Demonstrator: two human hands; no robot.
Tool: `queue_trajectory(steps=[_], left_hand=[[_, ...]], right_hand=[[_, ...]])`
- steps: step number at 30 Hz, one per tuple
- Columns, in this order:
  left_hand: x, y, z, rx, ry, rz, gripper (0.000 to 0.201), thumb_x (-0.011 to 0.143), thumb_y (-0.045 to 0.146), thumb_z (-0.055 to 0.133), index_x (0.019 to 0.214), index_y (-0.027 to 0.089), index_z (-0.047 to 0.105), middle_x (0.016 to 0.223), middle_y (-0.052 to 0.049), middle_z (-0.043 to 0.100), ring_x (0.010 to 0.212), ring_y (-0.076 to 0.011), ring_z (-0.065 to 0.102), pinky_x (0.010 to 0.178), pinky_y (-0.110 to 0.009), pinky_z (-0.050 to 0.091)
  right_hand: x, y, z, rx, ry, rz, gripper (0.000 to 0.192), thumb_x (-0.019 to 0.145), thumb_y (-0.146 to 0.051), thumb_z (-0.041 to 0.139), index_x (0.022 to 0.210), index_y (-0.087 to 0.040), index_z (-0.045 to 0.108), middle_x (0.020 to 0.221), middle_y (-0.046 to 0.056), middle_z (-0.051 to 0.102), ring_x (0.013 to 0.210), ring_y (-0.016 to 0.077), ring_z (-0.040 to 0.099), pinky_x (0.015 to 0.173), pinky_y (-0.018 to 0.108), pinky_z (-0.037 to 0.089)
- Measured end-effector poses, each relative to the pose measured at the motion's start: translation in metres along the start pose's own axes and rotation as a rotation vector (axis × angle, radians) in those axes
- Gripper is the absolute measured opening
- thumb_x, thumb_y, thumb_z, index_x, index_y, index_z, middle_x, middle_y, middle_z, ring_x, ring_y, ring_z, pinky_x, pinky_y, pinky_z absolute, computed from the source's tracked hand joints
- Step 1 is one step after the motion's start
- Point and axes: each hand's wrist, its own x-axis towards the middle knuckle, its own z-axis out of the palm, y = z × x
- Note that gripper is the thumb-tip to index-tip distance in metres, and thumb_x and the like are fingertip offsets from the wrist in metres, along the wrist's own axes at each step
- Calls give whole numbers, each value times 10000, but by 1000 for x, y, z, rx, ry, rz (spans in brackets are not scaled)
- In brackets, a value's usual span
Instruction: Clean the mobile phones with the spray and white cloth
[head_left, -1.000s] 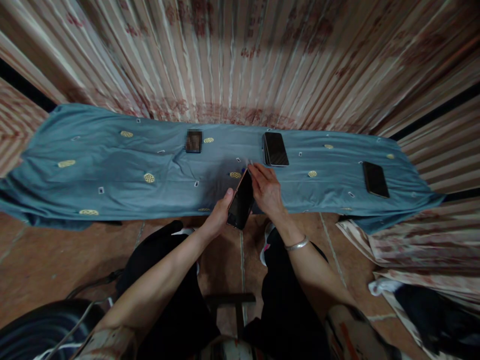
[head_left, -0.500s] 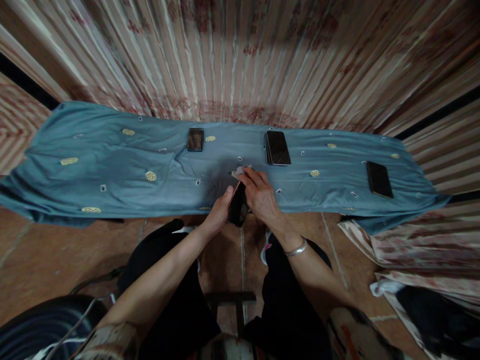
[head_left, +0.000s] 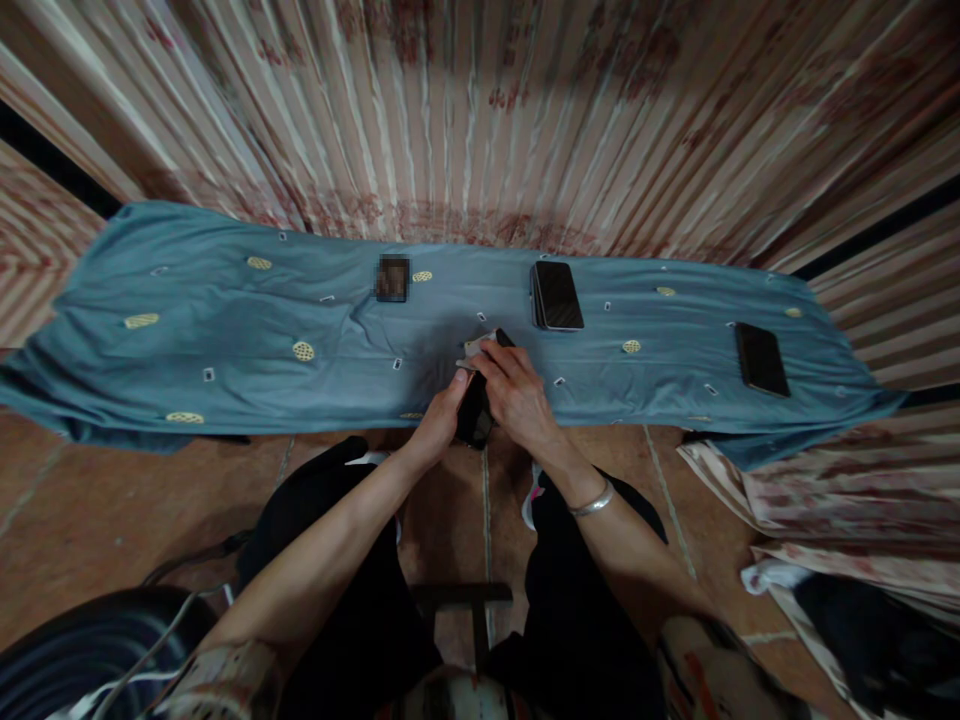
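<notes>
I saw a teal cloth [head_left: 225, 330] dotted with yellow ovals, black phones [head_left: 556, 295] lying on it, and a black phone [head_left: 474, 415] in my hands. The curtain [head_left: 480, 110] behind was cream-striped with reddish motifs, and the floor [head_left: 97, 510] was terracotta.

Both bare forearms reach forward from the near edge of the view and converge at the middle, the left arm running up from the near left and the right arm from the near right with a metal bangle [head_left: 592, 501] on its wrist. The left hand [head_left: 436, 425] is curled, its thumb pointing up and far, gripping from the left side. The right hand [head_left: 517, 395] lies just beside it, knuckles up, its fingers [head_left: 491, 357] bent and pinched together at the far end, the two hands nearly touching.
</notes>
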Motion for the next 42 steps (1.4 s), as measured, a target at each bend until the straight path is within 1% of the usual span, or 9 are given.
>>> queue_trajectory(steps=[3, 8, 12, 18, 22, 28, 34, 39, 42], left_hand=[[-2, 1, 3, 91, 9, 49, 507, 997, 571, 572, 1116, 141, 813, 1079, -107, 826, 1177, -290, 724, 1070, -374, 500], [-8, 4, 2, 134, -41, -69, 657, 948, 715, 555, 1068, 129, 827, 830, -114, 816, 904, -301, 785, 802, -361, 579], [-11, 7, 2, 185, -57, -85, 700, 941, 747, 533, 1027, 121, 835, 796, -122, 811, 778, -277, 780, 712, -338, 576], [-12, 8, 2, 237, -77, -71, 742, 938, 780, 490, 1019, 127, 834, 840, -131, 821, 763, -274, 771, 726, -348, 581], [-13, 8, 3, 247, -72, -83, 746, 930, 787, 494, 1014, 129, 833, 822, -129, 816, 732, -268, 760, 705, -347, 573], [-13, 8, 3, 262, -71, -77, 745, 902, 814, 510, 934, 142, 831, 800, -118, 813, 728, -254, 753, 691, -328, 560], [-14, 11, 3, 277, -80, -85, 808, 870, 860, 495, 942, 119, 807, 811, -117, 813, 716, -244, 752, 684, -321, 565], [-14, 17, 4, 235, -62, -99, 818, 856, 865, 515, 951, 106, 804, 777, -125, 803, 716, -252, 762, 675, -326, 579], [-14, 18, 4, 192, -61, -100, 826, 845, 866, 535, 976, 97, 805, 777, -132, 802, 707, -261, 768, 653, -330, 585]], right_hand=[[1, 7, 1, -2, 7, 25, 448, 1019, -86, 415, 1315, -223, 722, 1409, 120, 691, 1237, 286, 622, 1133, 517, 532], [6, 19, -1, 6, 30, 55, 447, 1027, -102, 417, 1347, -207, 710, 1426, 126, 680, 1262, 288, 629, 1154, 513, 509], [9, 27, -2, 3, 68, 77, 493, 1023, -95, 384, 1382, -222, 697, 1414, 106, 697, 1252, 276, 643, 1139, 506, 522], [9, 35, -1, 2, 126, 111, 498, 1018, -120, 378, 1384, -238, 694, 1363, 86, 728, 1217, 270, 667, 1114, 507, 548], [9, 39, -1, 53, 121, 143, 438, 1028, -170, 420, 1354, -226, 707, 1334, 103, 741, 1193, 277, 673, 1102, 526, 551], [9, 43, -1, 91, 134, 162, 394, 1015, -165, 450, 1301, -197, 719, 1304, 117, 752, 1176, 267, 680, 1086, 488, 549], [8, 48, -2, 126, 141, 220, 366, 1002, -187, 472, 1259, -209, 731, 1258, 106, 773, 1154, 266, 689, 1069, 477, 553], [7, 50, -1, 122, 132, 232, 366, 974, -171, 478, 1228, -180, 742, 1236, 135, 780, 1118, 289, 699, 1052, 497, 555], [7, 51, 0, 108, 125, 242, 356, 972, -168, 484, 1212, -193, 746, 1226, 126, 785, 1099, 282, 703, 1043, 487, 558]])
